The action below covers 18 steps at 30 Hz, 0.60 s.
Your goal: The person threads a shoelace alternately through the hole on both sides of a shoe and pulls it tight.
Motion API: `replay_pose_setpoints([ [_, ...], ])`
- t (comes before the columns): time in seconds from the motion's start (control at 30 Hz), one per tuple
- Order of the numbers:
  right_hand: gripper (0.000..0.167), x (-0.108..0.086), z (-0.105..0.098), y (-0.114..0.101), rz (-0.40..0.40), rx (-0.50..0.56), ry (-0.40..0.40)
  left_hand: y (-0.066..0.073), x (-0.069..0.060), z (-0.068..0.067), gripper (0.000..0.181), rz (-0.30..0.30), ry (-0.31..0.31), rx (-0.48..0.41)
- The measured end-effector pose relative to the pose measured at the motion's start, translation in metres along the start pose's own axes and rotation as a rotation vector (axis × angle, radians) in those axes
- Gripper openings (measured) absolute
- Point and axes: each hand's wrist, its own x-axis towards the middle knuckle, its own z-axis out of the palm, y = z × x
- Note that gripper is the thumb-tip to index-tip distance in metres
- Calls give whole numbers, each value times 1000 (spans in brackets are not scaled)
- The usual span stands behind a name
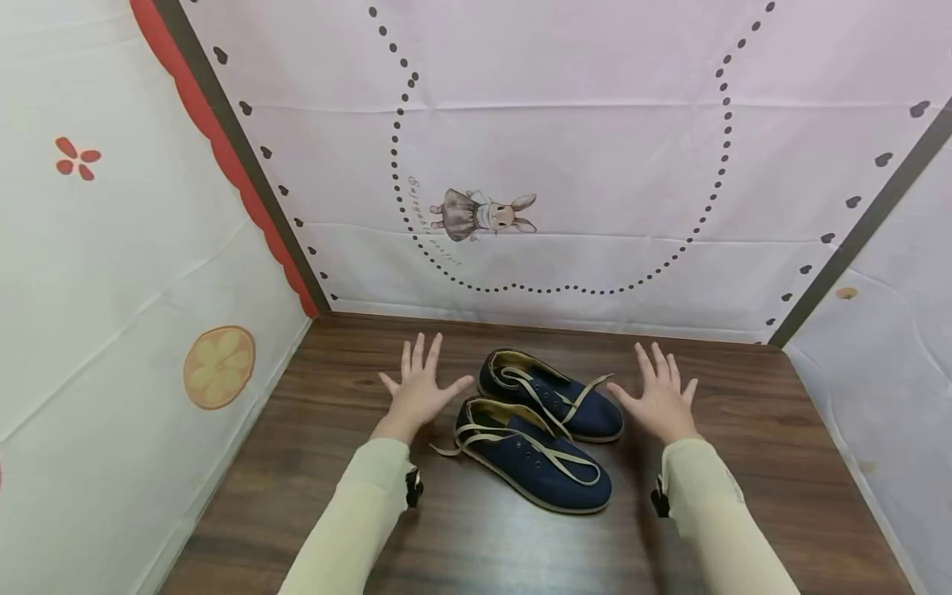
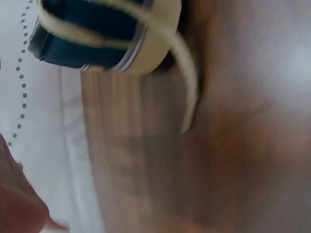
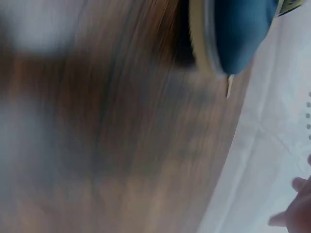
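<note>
Two navy blue lace-up shoes lie side by side between my hands, toes pointing right. The nearer shoe [image 1: 550, 483] has a loose beige shoelace [image 1: 568, 457] trailing over its upper and past its heel. Behind it, the farther shoe [image 1: 595, 416] also has its lace undone. My left hand [image 1: 418, 395], fingers spread, is held left of the heels and holds nothing. My right hand [image 1: 660, 403] is spread likewise, to the right of the toes. In the left wrist view a shoe heel [image 2: 150, 53] shows with a dangling lace end; the right wrist view shows a toe [image 3: 238, 39].
The shoes rest on a dark brown wood-grain surface [image 1: 297, 496]. White printed cloth walls enclose it: a back wall [image 1: 595, 182] with a rabbit figure, a left wall [image 1: 111, 289] and a right wall [image 1: 892, 330].
</note>
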Motion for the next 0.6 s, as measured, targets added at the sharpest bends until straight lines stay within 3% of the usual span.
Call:
replay_pose_setpoints([
  [0.27, 62, -49, 37, -13, 174, 475, 95, -9, -37, 38, 70, 30, -203, -733],
  [0.4, 47, -70, 56, -22, 263, 622, 99, 1, -50, 36, 61, 12, -248, -839],
  [0.5, 38, -82, 63, -27, 317, 669, 89, 8, -55, 30, 59, -7, -253, -832],
  [0.6, 34, -91, 66, -30, 318, 731, 37, 8, -55, 32, 58, -18, -252, -819],
])
